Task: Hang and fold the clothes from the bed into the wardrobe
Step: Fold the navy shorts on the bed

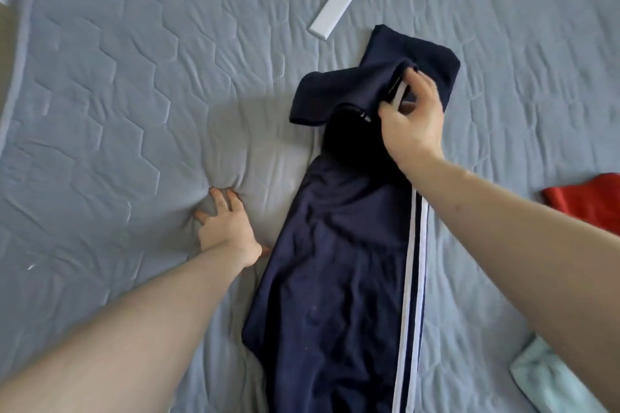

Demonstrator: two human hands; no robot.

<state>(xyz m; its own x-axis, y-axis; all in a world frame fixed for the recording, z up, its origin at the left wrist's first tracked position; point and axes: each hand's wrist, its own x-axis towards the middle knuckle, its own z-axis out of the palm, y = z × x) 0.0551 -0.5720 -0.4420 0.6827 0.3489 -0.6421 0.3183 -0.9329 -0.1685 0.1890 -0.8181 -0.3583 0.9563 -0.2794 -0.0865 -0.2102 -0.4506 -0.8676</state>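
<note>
The trousers [335,261] lie along the middle of the bed [117,94], with a flat box [332,11] at twelve o'clock of them, one garment [590,203] at three, another [550,379] at four, and a hand [224,228] pressing the bed at nine.

Trousers [332,245]: dark navy cloth, smooth, faint sheen, softly creased, white woven stripes down one side. Bedcover [134,94]: grey-blue quilted cloth, matt, stitched in hexagons, puckered. White bar [332,11]: smooth, hard-looking, probably plastic, matt. Red cloth [587,201]: matt. Pale green cloth [543,379]: soft, slightly fuzzy.
</note>
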